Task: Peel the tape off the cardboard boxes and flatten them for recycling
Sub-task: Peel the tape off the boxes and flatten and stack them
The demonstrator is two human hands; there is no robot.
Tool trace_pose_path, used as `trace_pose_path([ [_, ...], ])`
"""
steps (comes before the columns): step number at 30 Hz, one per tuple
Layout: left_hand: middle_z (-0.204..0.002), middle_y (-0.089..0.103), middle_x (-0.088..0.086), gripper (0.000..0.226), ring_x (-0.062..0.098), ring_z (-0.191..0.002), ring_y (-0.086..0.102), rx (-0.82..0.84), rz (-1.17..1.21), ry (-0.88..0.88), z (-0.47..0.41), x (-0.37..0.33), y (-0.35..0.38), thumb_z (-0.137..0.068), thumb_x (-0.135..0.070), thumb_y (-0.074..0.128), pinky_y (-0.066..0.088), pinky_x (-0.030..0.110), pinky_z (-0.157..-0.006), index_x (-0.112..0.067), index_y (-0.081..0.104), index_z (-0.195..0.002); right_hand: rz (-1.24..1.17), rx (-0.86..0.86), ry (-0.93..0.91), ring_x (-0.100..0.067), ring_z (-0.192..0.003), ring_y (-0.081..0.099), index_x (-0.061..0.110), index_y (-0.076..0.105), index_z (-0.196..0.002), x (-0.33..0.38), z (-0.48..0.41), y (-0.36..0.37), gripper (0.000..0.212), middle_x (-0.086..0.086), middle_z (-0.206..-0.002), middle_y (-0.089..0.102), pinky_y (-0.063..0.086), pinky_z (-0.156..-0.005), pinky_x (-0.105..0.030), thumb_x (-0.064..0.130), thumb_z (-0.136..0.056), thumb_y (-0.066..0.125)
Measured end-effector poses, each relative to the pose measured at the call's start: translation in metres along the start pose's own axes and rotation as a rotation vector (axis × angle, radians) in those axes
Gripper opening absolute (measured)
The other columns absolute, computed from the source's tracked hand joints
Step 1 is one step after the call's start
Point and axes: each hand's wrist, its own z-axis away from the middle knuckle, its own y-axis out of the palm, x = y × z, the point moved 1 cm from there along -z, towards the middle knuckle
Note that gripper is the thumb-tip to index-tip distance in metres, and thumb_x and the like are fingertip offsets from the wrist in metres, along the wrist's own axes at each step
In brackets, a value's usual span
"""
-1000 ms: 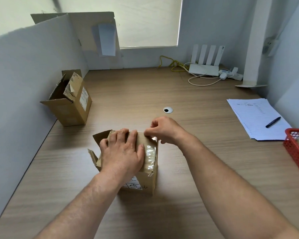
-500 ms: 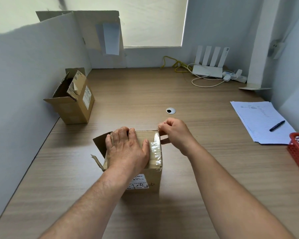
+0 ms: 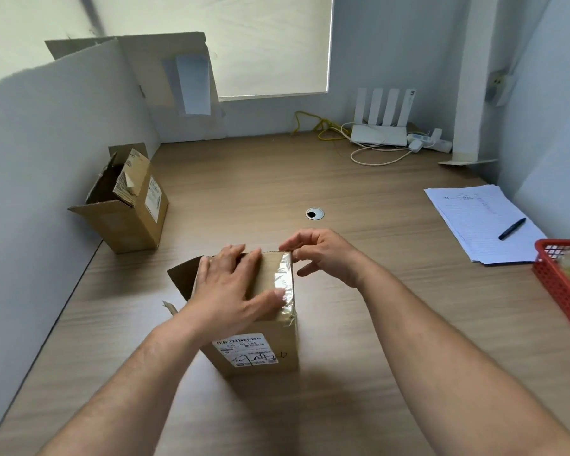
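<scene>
A small cardboard box [image 3: 260, 350] with a shipping label on its near face stands on the wooden desk [image 3: 359, 340] in front of me. A strip of clear tape [image 3: 284, 281] runs along the right edge of its top. My left hand [image 3: 231, 291] lies flat on the top and presses it down. At the box's far right corner, the curled fingertips of my right hand [image 3: 323, 255] pick at the far end of the tape, thumb held apart. A loose flap sticks out on the box's left side.
A second box [image 3: 129, 218] stands at the left wall with its flaps open. Flat cardboard [image 3: 152, 67] leans in the back corner. Papers [image 3: 474, 218] with a pen [image 3: 511, 228] and a red basket [image 3: 560, 284] lie at the right; a router [image 3: 380, 126] sits at the back.
My right hand has shifted from behind the box's far edge to its far right corner, at the tape's end. The left hand stays flat on top.
</scene>
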Motion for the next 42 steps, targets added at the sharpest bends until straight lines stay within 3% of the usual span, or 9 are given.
trace_pose_path([
  [4,-0.158,-0.024,-0.006,0.142,0.01,-0.141,-0.031,0.16,-0.136,0.122,0.003,0.016,-0.004,-0.028,-0.107,0.017,-0.023,0.039,-0.114,-0.041,-0.015,-0.149,-0.005,0.004,-0.03,-0.002,-0.067,0.06,0.013,0.066,-0.084,0.0,-0.002,0.0,0.016,0.004,-0.075,0.065,0.051,-0.063,-0.023,0.0,-0.089,0.058],
  [10,-0.159,-0.002,-0.006,0.143,0.011,-0.145,-0.01,0.005,-0.183,0.11,-0.009,0.015,0.003,-0.023,-0.106,0.011,-0.014,0.038,-0.117,-0.043,-0.006,-0.151,0.213,-0.221,-0.141,-0.013,-0.075,0.057,0.02,0.06,-0.073,-0.002,-0.009,0.006,0.021,0.006,-0.076,0.061,0.049,-0.071,-0.033,0.005,-0.089,0.058],
  [14,-0.158,0.007,-0.003,0.145,0.018,-0.146,0.002,-0.05,-0.161,0.019,-0.02,0.012,0.001,-0.022,-0.107,0.014,-0.003,0.042,-0.119,-0.043,0.0,-0.151,0.367,-0.354,-0.222,-0.01,-0.073,0.051,0.009,0.059,-0.085,-0.003,-0.003,0.005,0.011,0.01,-0.08,0.055,0.048,-0.078,-0.036,0.013,-0.093,0.054],
  [18,-0.16,0.009,-0.001,0.136,0.022,-0.146,0.005,-0.038,-0.126,-0.084,-0.033,0.012,-0.007,-0.035,-0.104,0.036,0.001,0.043,-0.118,-0.042,0.003,-0.152,0.262,-0.433,-0.254,-0.026,-0.081,0.06,0.009,0.059,-0.084,-0.004,0.01,0.003,0.009,0.008,-0.082,0.062,0.052,-0.08,-0.043,0.012,-0.091,0.055],
  [24,-0.16,0.008,0.0,0.122,0.024,-0.146,0.004,0.005,-0.147,-0.077,-0.044,0.003,-0.009,-0.053,-0.095,0.048,-0.001,0.044,-0.118,-0.041,0.004,-0.153,0.138,-0.605,-0.277,-0.025,-0.075,0.064,0.013,0.065,-0.075,-0.024,0.021,0.002,0.007,-0.001,-0.077,0.067,0.054,-0.073,-0.048,0.014,-0.079,0.059],
  [29,-0.16,0.007,0.001,0.115,0.026,-0.146,0.004,0.066,-0.136,-0.126,-0.054,0.003,-0.017,-0.063,-0.082,0.06,0.002,0.046,-0.118,-0.04,0.002,-0.153,0.337,-0.649,-0.38,-0.02,-0.065,0.061,0.013,0.057,-0.125,-0.03,0.022,0.017,0.042,0.001,-0.103,0.061,0.053,-0.078,-0.033,0.017,-0.085,0.069],
  [33,-0.16,0.007,0.002,0.115,0.026,-0.146,0.004,0.109,-0.134,-0.133,-0.06,0.002,-0.021,-0.067,-0.071,0.068,0.003,0.047,-0.117,-0.037,0.0,-0.153,0.325,-0.706,-0.404,-0.018,-0.06,0.062,0.008,0.037,-0.143,-0.04,0.026,0.03,0.061,-0.005,-0.114,0.062,0.053,-0.074,-0.035,0.03,-0.089,0.055],
  [37,-0.16,0.008,0.003,0.113,0.027,-0.146,0.005,0.108,-0.118,-0.149,-0.065,0.002,-0.024,-0.068,-0.071,0.067,0.005,0.047,-0.117,-0.036,0.002,-0.153,0.467,-0.8,-0.544,0.002,-0.052,0.048,0.016,0.047,-0.126,-0.041,0.033,0.036,0.053,-0.002,-0.099,0.06,0.05,-0.056,-0.024,0.044,-0.082,0.053],
  [42,-0.159,0.01,0.004,0.113,0.027,-0.145,0.007,0.101,-0.132,-0.151,-0.067,0.001,-0.023,-0.068,-0.071,0.066,0.006,0.048,-0.117,-0.035,0.002,-0.154,0.747,-0.876,-0.725,-0.013,-0.054,0.055,0.019,0.048,-0.101,-0.031,0.026,0.038,0.024,-0.006,-0.085,0.058,0.045,-0.045,-0.022,0.033,-0.082,0.057],
])
